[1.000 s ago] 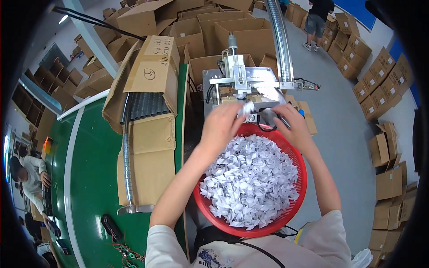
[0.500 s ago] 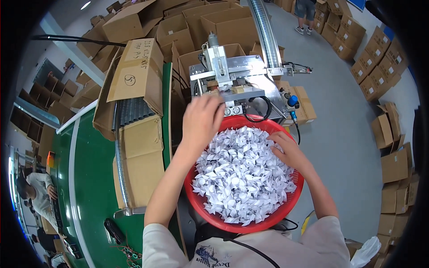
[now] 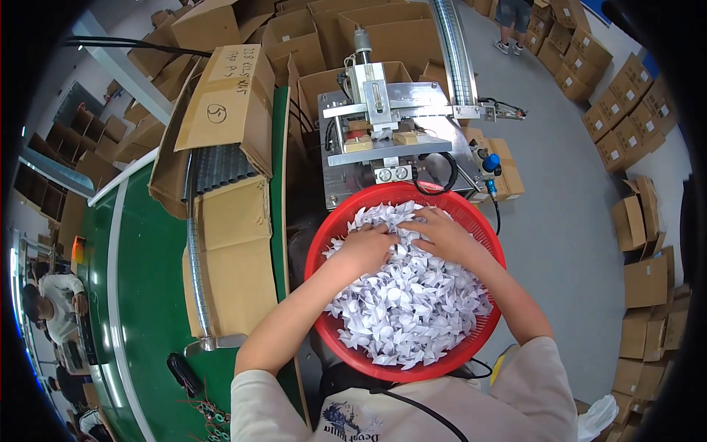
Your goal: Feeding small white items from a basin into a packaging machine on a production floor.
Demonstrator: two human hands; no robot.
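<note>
A grey concrete floor [image 3: 567, 221] fills the right half of the frame. Brown cardboard boxes [image 3: 618, 110] stand stacked along its upper right and right edges, and more open cartons [image 3: 309, 29] crowd the top centre. A ribbed silver duct [image 3: 453, 44] runs down from the top. On the left, a green conveyor belt [image 3: 140, 295] curves down the frame, with flattened cardboard [image 3: 228, 258] lying beside it. Shelving [image 3: 44, 177] shows at far left. A person's legs [image 3: 512, 18] stand at the top right.
</note>
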